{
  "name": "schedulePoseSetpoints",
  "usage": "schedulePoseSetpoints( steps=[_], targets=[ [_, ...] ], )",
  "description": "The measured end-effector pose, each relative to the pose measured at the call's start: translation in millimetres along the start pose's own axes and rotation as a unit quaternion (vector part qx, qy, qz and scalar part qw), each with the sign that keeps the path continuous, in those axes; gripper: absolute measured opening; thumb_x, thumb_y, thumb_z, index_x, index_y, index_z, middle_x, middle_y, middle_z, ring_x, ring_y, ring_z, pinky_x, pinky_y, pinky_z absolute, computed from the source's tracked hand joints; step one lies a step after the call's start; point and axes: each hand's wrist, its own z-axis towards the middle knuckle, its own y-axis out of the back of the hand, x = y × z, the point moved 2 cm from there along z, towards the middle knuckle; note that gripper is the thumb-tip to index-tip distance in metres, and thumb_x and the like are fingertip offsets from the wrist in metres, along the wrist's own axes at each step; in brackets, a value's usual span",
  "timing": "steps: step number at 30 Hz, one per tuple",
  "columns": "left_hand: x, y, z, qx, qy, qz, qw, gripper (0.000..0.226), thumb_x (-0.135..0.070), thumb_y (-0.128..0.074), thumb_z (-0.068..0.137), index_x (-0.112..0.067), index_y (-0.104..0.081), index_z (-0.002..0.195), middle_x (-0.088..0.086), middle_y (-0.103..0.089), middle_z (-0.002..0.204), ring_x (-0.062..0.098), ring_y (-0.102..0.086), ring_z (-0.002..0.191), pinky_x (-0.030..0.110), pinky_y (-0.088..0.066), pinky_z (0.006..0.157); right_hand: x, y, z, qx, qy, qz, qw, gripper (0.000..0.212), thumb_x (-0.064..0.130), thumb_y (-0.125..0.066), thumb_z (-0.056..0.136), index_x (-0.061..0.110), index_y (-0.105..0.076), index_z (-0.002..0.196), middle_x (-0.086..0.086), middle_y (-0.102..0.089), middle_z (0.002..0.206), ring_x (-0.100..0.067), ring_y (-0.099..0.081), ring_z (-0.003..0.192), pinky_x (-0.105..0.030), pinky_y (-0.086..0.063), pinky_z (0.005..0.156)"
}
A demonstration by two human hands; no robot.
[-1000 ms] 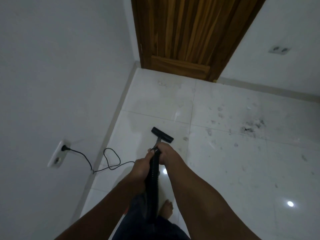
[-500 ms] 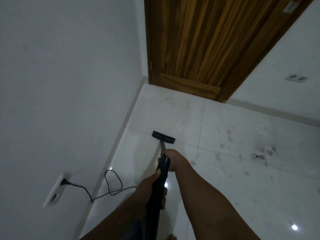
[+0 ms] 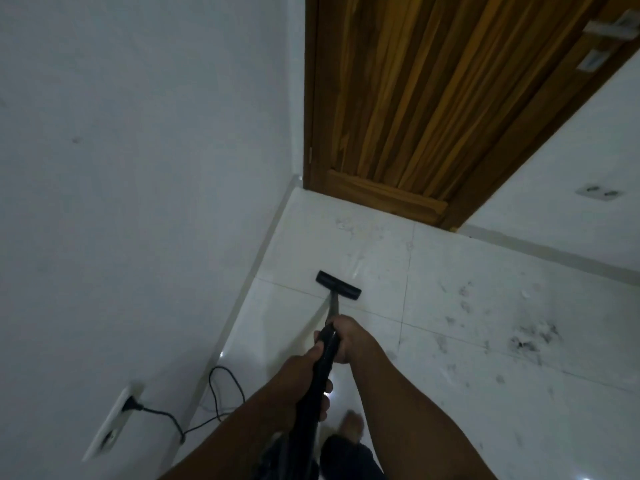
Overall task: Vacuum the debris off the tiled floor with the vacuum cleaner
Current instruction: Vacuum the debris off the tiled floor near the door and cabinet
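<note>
- Black plastic nozzle (image 3: 338,285): lies flat on the tiled floor (image 3: 450,427), across a grout line, near the skirting of the left wall and short of the wooden door (image 3: 415,98).
- Wand (image 3: 320,372), black: runs at a low angle from the nozzle back toward the person.
- Right hand (image 3: 348,337): forward on the wand, fingers curled fully round it.
- Left hand (image 3: 299,375): just behind the right, thumb along the top, fingers wrapped under the tube; both grips look firm.
- Debris, main lot (image 3: 526,344): dark clump well to the right of the nozzle, with paler smudges scattered between.
- Debris, minor lot (image 3: 346,225): faint specks ahead of the nozzle, near the door.
- Cord (image 3: 221,389): loops on the floor beside the left wall and runs to a wall socket (image 3: 114,420).
- Bare foot (image 3: 353,424): under the arms, behind the wand.
- Handling note (judgement): keep the nozzle's full edge on the tile, since a tilted head probably loses suction.
- Steer with the forward hand and push from the rear one.
- Finish the specks by the door, then work rightward in slow, overlapping strokes to the dark clump.
- Risk (judgement): a long pull-back toward the wall could catch the cord loop.
</note>
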Motion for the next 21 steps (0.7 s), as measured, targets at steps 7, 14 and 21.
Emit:
schedulePoseSetpoints(
  steps=[7,14,21],
  targets=[
    [-36.0,0.1,12.1,-0.006,-0.017,0.022,1.000,0.058,-0.058,-0.045,0.097,-0.002,-0.057,0.107,0.009,-0.058,0.064,0.022,-0.053,0.048,0.030,-0.046,0.046,37.8,-7.4,3.2,-0.008,0.006,-0.020,1.000,0.022,0.015,-0.042,0.099,-0.001,-0.055,0.094,-0.015,-0.062,0.073,-0.024,-0.060,0.062,-0.032,-0.050,0.055],
    [-64.2,-7.6,38.4,-0.005,-0.028,0.025,0.999,0.059,-0.058,-0.044,0.097,-0.001,-0.060,0.100,0.008,-0.058,0.062,0.022,-0.053,0.048,0.031,-0.046,0.046,76.9,-6.7,23.2,-0.011,-0.007,-0.053,0.998,0.021,0.016,-0.041,0.098,0.000,-0.054,0.097,-0.015,-0.061,0.076,-0.023,-0.059,0.059,-0.024,-0.048,0.042],
    [-119.2,-21.9,78.8,-0.014,-0.073,0.059,0.996,0.062,-0.058,-0.041,0.098,0.000,-0.057,0.112,0.007,-0.059,0.064,0.022,-0.053,0.049,0.032,-0.048,0.048,150.5,-10.9,40.2,0.024,0.015,-0.017,0.999,0.013,0.014,-0.040,0.098,0.005,-0.050,0.099,-0.016,-0.057,0.081,-0.024,-0.058,0.061,-0.031,-0.048,0.049]
  ],
)
